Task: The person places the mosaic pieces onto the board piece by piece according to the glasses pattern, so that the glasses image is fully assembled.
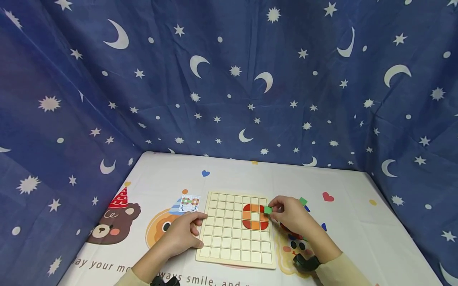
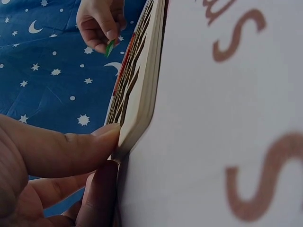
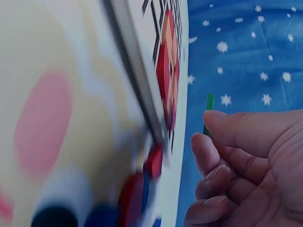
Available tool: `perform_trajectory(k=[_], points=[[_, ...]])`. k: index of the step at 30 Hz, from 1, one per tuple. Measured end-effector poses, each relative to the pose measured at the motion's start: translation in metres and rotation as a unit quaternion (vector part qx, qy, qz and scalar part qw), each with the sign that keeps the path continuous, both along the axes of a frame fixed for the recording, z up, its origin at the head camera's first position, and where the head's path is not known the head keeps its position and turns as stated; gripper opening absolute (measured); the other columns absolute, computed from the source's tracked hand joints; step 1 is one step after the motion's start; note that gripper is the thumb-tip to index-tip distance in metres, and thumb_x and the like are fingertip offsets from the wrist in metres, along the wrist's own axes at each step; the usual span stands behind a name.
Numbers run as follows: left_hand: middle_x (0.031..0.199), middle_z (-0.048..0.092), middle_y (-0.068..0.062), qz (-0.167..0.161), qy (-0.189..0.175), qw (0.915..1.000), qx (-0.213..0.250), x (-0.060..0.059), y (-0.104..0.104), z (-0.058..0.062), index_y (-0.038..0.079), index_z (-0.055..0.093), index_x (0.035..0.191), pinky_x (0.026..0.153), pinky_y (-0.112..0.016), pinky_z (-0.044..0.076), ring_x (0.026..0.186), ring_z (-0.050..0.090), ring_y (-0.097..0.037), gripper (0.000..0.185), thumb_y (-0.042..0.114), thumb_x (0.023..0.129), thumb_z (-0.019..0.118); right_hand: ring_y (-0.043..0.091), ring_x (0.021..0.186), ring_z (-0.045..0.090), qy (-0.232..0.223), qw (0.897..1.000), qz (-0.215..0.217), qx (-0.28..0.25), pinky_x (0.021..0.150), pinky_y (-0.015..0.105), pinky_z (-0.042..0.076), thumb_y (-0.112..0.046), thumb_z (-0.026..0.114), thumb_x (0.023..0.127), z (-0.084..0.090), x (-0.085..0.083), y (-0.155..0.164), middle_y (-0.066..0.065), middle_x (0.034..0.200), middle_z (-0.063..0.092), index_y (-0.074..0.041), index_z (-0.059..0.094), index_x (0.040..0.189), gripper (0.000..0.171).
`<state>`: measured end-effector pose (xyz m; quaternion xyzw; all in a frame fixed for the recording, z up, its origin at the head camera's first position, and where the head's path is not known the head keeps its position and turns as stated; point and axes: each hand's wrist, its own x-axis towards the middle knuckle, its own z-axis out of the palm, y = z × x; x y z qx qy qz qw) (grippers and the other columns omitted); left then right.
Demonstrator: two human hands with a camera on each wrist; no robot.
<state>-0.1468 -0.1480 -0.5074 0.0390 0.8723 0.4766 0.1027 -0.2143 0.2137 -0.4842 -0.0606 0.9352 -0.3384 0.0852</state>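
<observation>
I see the right hand (image 1: pixel 291 214) with its grip pinched narrow on a flat green square tile (image 1: pixel 268 209), thumb and forefinger closed on its thin edge, held over the right edge of the wooden grid board (image 1: pixel 236 254). The board is pale, smooth wood cut into small square cells; a ring of glossy red and orange tiles (image 1: pixel 255 217) sits in its far right part, just left of the green tile. My left hand (image 1: pixel 184 234) rests at the board's left edge, thumb and fingers curled against the rim. Loose coloured pieces (image 1: pixel 304 201) lie right of the board on the printed cartoon worktop (image 1: pixel 358 234). A small pattern card (image 1: pixel 189 203) lies far left.
</observation>
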Motion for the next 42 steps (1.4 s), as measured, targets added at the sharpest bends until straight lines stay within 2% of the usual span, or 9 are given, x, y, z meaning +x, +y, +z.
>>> perform_trajectory(k=[5, 12, 19, 28, 42], points=[[0.104, 0.060, -0.003, 0.002, -0.002, 1.0000, 0.001, 0.000, 0.000, 0.000, 0.011, 0.071, 0.134, 0.070, -0.025, 0.047, 0.083, 0.058, -0.017, 0.082, -0.009, 0.059, 0.094, 0.014, 0.077, 0.057, 0.004, 1.000, 0.023, -0.009, 0.064, 0.025, 0.048, -0.007, 0.084, 0.088, 0.000, -0.001, -0.026, -0.004, 0.084, 0.065, -0.019, 0.076, 0.100, 0.019], [0.105, 0.060, -0.003, 0.001, -0.005, 1.0000, 0.004, 0.000, 0.000, 0.001, 0.011, 0.071, 0.135, 0.069, -0.025, 0.048, 0.083, 0.058, -0.017, 0.082, -0.010, 0.059, 0.094, 0.013, 0.079, 0.058, 0.001, 0.997, 0.078, -0.027, 0.070, 0.026, 0.049, -0.006, 0.082, 0.090, 0.001, -0.001, -0.059, -0.005, 0.084, 0.064, -0.018, 0.074, 0.098, 0.017], [0.105, 0.060, -0.003, 0.007, -0.003, 1.0000, 0.003, 0.000, 0.002, 0.002, 0.012, 0.072, 0.134, 0.070, -0.025, 0.048, 0.083, 0.058, -0.017, 0.083, -0.010, 0.058, 0.094, 0.013, 0.075, 0.058, 0.003, 0.994, 0.107, -0.027, 0.067, 0.027, 0.050, -0.007, 0.083, 0.089, -0.005, -0.004, -0.080, -0.005, 0.081, 0.064, -0.016, 0.073, 0.096, 0.016], [0.105, 0.061, -0.003, 0.008, -0.006, 0.9999, 0.011, 0.000, 0.002, 0.002, 0.012, 0.072, 0.134, 0.069, -0.025, 0.049, 0.083, 0.059, -0.017, 0.083, -0.011, 0.057, 0.093, 0.013, 0.070, 0.054, 0.013, 0.994, 0.107, -0.010, 0.069, 0.030, 0.047, -0.006, 0.087, 0.085, -0.012, -0.004, -0.085, -0.004, 0.077, 0.059, -0.014, 0.074, 0.095, 0.018], [0.105, 0.060, -0.003, 0.009, -0.008, 0.9999, 0.009, 0.000, 0.002, 0.002, 0.011, 0.072, 0.134, 0.069, -0.025, 0.048, 0.083, 0.059, -0.018, 0.082, -0.011, 0.058, 0.094, 0.013, 0.070, 0.055, 0.007, 0.995, 0.101, -0.016, 0.069, 0.030, 0.048, -0.005, 0.083, 0.089, -0.011, -0.004, -0.084, -0.003, 0.076, 0.059, -0.013, 0.075, 0.097, 0.014]])
